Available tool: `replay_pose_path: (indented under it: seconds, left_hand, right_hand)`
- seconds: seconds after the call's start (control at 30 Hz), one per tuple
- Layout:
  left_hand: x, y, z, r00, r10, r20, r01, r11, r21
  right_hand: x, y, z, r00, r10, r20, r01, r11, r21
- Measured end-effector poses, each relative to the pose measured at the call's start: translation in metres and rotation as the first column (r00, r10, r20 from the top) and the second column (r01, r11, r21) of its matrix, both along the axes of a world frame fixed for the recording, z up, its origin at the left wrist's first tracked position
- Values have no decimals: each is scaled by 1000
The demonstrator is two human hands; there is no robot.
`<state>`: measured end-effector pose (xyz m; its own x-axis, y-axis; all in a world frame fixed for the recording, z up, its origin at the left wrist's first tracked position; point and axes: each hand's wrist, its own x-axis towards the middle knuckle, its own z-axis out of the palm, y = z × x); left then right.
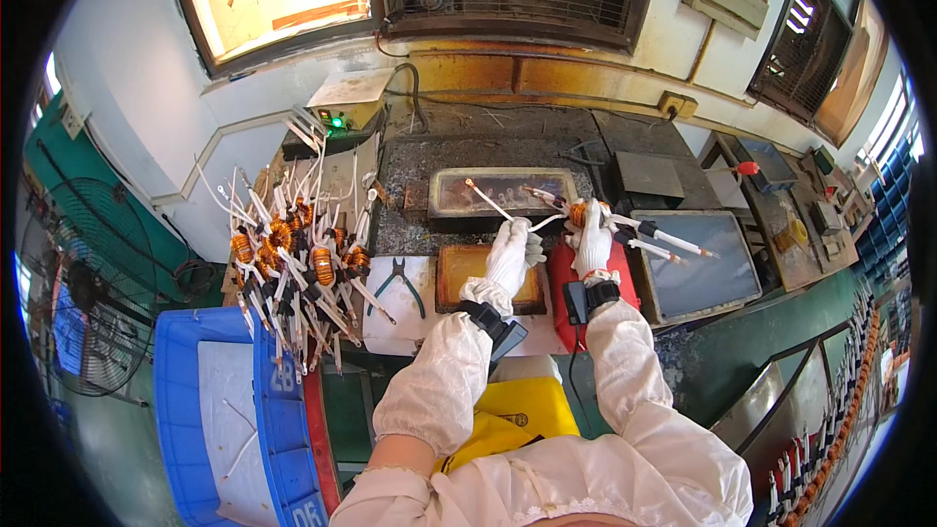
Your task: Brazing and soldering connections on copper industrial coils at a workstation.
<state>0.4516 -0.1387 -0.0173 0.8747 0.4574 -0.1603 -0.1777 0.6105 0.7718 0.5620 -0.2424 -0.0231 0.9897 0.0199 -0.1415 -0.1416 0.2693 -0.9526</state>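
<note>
White gloves cover both my hands, which are raised over the middle of the bench. My left hand [509,256] is closed on a white wire lead [488,199], its bare copper-coloured tip pointing to the far left. My right hand [590,239] grips a copper-wound coil [578,214], with white and black-sleeved leads [664,237] sticking out to the right. Behind the hands lies a rectangular metal pan [454,193]. Below them are a shallow tray with an amber layer [464,271] and a red box-shaped thing [568,317], partly hidden by my right hand and wrist.
Many similar coils with leads [303,254] are heaped at the left, beside dark-handled pliers [396,288]. A blue crate [181,400] and a fan [88,283] stand further left. A grey-surfaced tray [698,268] lies right. A box with a green light [351,98] sits behind.
</note>
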Motion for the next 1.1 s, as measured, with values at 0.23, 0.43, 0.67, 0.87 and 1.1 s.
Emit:
replay_pose_path:
  seconds: [0.23, 0.43, 0.67, 0.87, 1.1]
  left_hand:
    - [-1, 5, -5, 1000, 5, -20, -6, 1000, -27]
    - [-1, 8, -6, 1000, -1, -15, 0, 999, -39]
    - [-3, 14, -7, 1000, 12, -12, -12, 999, -37]
    - [-5, 18, -11, 999, 19, -38, -20, 999, -39]
    - [-1, 21, -12, 999, 26, -30, -29, 995, -99]
  right_hand:
    - [-8, 4, 10, 1000, -25, 14, 26, 999, -38]
    - [-5, 1, 9, 999, 10, -36, -14, 993, -119]
    - [-3, -1, 0, 1000, 4, 13, -2, 976, -219]
    - [-5, 0, -1, 998, 68, 8, -65, 979, -194]
    - [3, -5, -6, 995, 100, 3, -94, 950, -297]
